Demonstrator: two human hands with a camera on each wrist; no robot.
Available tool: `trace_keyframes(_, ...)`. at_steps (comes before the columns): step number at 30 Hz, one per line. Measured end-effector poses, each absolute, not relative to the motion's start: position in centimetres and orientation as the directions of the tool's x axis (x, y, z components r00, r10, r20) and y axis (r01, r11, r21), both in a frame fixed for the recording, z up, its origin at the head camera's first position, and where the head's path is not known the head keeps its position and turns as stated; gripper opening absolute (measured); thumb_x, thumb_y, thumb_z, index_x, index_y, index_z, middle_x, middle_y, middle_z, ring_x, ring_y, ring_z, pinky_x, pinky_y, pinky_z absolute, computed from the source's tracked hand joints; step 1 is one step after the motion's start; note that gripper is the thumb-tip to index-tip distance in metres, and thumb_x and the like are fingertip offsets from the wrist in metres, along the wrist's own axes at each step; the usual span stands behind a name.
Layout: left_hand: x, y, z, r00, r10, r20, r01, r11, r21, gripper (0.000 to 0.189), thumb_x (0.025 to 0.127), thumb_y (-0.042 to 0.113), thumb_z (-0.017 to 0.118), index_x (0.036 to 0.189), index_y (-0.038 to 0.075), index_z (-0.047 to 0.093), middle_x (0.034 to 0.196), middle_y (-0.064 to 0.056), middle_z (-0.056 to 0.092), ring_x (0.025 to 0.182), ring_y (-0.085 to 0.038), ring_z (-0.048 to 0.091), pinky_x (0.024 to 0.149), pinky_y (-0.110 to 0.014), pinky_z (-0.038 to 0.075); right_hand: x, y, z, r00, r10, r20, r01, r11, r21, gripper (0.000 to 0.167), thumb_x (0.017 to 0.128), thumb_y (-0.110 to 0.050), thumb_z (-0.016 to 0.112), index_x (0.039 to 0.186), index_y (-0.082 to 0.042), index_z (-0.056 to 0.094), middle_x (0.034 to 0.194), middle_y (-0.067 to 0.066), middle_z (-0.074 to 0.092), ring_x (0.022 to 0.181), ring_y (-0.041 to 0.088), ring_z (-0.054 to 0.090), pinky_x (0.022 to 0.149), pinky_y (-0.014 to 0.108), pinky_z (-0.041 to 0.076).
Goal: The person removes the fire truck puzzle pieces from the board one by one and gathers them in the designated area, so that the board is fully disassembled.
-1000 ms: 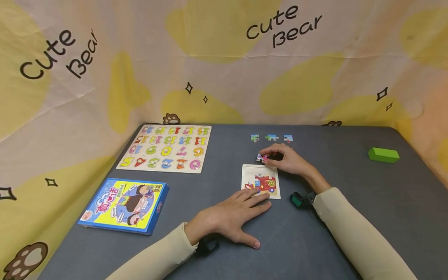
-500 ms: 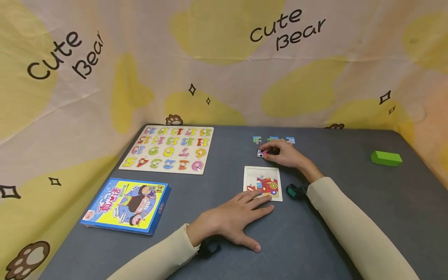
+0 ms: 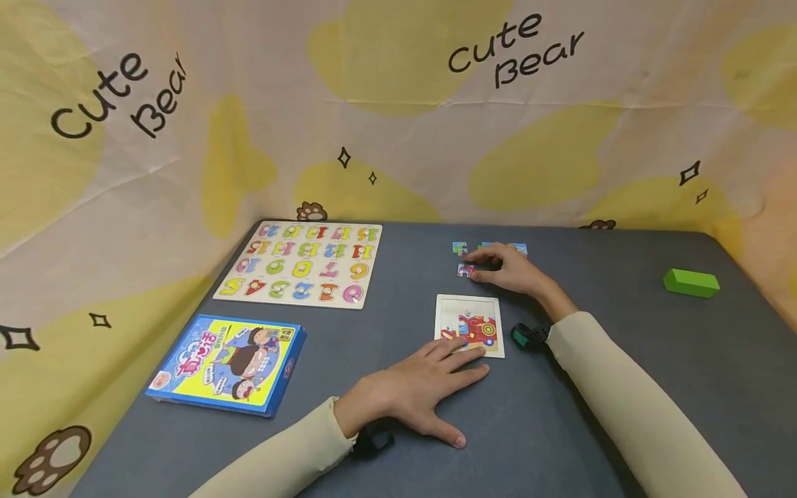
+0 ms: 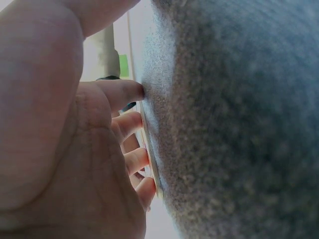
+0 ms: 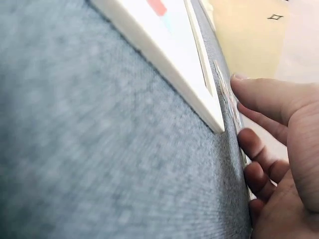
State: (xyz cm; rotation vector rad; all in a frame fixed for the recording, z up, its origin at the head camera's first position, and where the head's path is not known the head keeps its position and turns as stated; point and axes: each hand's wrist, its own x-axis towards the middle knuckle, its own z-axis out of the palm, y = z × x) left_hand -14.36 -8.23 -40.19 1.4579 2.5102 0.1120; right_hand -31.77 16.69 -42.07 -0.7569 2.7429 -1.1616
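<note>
A small pink-and-white jigsaw piece (image 3: 464, 270) lies on the dark table beyond the framed puzzle board (image 3: 451, 308). My right hand (image 3: 513, 270) pinches its right side between thumb and fingertips. Past that hand sit a green-blue jigsaw piece (image 3: 459, 247) and two others, partly covered by the fingers. The board shows a partly filled picture of a red vehicle (image 3: 478, 328). Across the board's near left edge my left hand (image 3: 418, 389) rests flat with spread fingers, its thumb on the table. In the left wrist view the fingertips (image 4: 134, 162) touch the board's rim.
A number puzzle board (image 3: 299, 265) lies at the back left, and a blue-and-yellow box (image 3: 227, 365) in front of it. A green block (image 3: 691, 283) stands far right. A printed cloth (image 3: 398, 138) hangs behind the table.
My right hand has slid the pinched jigsaw piece away from the board, towards the row of pieces behind. The left hand stays on the board. The head view has shifted slightly.
</note>
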Motion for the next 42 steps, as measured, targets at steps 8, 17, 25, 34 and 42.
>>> trace_keyframes(8,-14.4,-8.2,-40.3,-0.475,0.864,-0.167,0.845,0.501,0.186,0.098,0.086,0.073,0.062,0.163,0.025,0.024,0.173,0.002,0.011,0.161,-0.023,0.007,0.13,-0.043,0.014,-31.4,16.6,-42.1,-0.927,-0.357,0.116,-0.335,0.647,-0.685,0.033,0.086,-0.029,0.083,0.112,-0.009,0.076,0.11,0.015,0.068,0.103,0.03,0.052,0.096,0.059,0.024)
trace_keyframes(17,-14.3,-8.3,-40.2,-0.479,0.862,-0.167,0.842,0.504,0.189,0.099,0.086,0.072,0.064,0.163,0.025,0.025,0.173,0.002,0.011,0.161,-0.023,0.006,0.13,-0.043,0.014,-31.3,15.9,-42.3,-0.948,-0.298,0.114,-0.296,0.686,-0.664,0.028,0.087,-0.028,0.082,0.109,-0.011,0.077,0.111,0.015,0.069,0.108,0.033,0.05,0.098,0.064,0.019)
trace_keyframes(25,-14.4,-8.3,-40.2,-0.478,0.862,-0.169,0.843,0.505,0.188,0.098,0.086,0.072,0.063,0.163,0.025,0.025,0.173,0.002,0.012,0.161,-0.023,0.008,0.13,-0.042,0.015,-31.5,15.5,-42.5,-0.955,-0.272,0.113,-0.28,0.713,-0.644,0.029,0.088,-0.031,0.081,0.111,-0.014,0.077,0.11,0.015,0.068,0.105,0.032,0.048,0.094,0.061,0.021)
trace_keyframes(34,-14.3,-8.3,-40.2,-0.475,0.864,-0.166,0.846,0.501,0.182,0.099,0.086,0.072,0.064,0.163,0.024,0.025,0.173,0.001,0.012,0.161,-0.024,0.008,0.13,-0.043,0.015,-31.6,15.3,-42.2,-0.965,-0.245,0.09,-0.244,0.727,-0.642,0.03,0.089,-0.034,0.079,0.113,-0.016,0.077,0.114,0.018,0.067,0.107,0.035,0.048,0.095,0.062,0.021)
trace_keyframes(42,-14.3,-8.3,-40.1,-0.478,0.861,-0.176,0.84,0.506,0.197,0.099,0.086,0.071,0.064,0.163,0.024,0.024,0.173,0.001,0.011,0.161,-0.023,0.006,0.13,-0.043,0.014,-31.7,15.1,-42.1,-0.971,-0.229,0.068,-0.218,0.732,-0.646,0.03,0.089,-0.034,0.079,0.113,-0.016,0.077,0.114,0.018,0.066,0.107,0.035,0.048,0.097,0.063,0.02)
